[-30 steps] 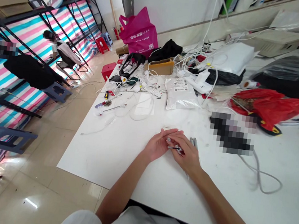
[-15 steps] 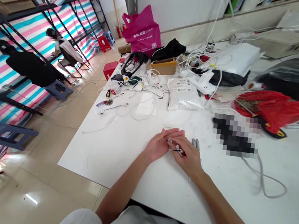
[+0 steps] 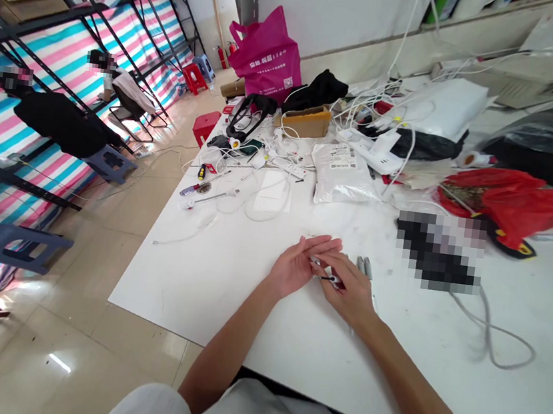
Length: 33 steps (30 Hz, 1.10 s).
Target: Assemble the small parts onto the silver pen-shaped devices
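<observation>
Both my hands meet at the middle of the white table (image 3: 227, 281). My left hand (image 3: 297, 266) has its fingers stretched toward the right and touches a small white and red part with a dark thin tip (image 3: 329, 278). My right hand (image 3: 349, 290) is closed around that small part, pinching it. A pair of grey metal tool tips (image 3: 364, 266) lies on the table just beyond my right hand.
White cables and screwdrivers (image 3: 203, 188) lie to the far left, a white packet (image 3: 344, 173) ahead, a red plastic bag (image 3: 509, 199) at the right, a grey cable (image 3: 497, 335) near my right arm. A magenta bag (image 3: 269, 55) stands at the back. People sit on stools at the left.
My hands stay together on the small part with almost no movement. The view has shifted slightly.
</observation>
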Available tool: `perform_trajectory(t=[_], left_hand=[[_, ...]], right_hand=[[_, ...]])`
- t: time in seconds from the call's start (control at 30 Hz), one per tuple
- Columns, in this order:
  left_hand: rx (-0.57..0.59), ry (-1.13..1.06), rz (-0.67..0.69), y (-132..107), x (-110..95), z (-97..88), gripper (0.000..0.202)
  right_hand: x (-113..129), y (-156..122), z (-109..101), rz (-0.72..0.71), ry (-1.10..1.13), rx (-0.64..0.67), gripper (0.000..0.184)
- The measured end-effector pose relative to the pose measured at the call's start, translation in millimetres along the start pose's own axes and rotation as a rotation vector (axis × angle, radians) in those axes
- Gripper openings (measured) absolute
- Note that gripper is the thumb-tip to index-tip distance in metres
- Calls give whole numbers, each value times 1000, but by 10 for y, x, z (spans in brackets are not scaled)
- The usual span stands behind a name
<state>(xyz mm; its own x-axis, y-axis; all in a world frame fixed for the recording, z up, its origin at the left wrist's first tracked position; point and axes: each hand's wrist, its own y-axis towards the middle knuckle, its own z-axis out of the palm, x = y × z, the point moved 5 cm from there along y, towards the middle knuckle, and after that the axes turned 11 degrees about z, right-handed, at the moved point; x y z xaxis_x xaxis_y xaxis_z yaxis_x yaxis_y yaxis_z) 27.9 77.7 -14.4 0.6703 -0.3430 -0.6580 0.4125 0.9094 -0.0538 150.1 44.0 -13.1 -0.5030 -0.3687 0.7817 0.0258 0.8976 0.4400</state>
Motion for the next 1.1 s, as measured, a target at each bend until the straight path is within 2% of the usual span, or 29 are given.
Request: perform_trajectory(t=[0.23,0.67,1.1], left_hand=[[15,10,3,-6,-2,-8,48],[2,9,-5,-12,-16,19,47],[15,8,6,-11,-13,-12,50]], right_hand=[[-15,5,3,37,-4,14,26],[34,8,-17,-36,5,-10,32],[40,11,-41,-34,-30,-48,30]])
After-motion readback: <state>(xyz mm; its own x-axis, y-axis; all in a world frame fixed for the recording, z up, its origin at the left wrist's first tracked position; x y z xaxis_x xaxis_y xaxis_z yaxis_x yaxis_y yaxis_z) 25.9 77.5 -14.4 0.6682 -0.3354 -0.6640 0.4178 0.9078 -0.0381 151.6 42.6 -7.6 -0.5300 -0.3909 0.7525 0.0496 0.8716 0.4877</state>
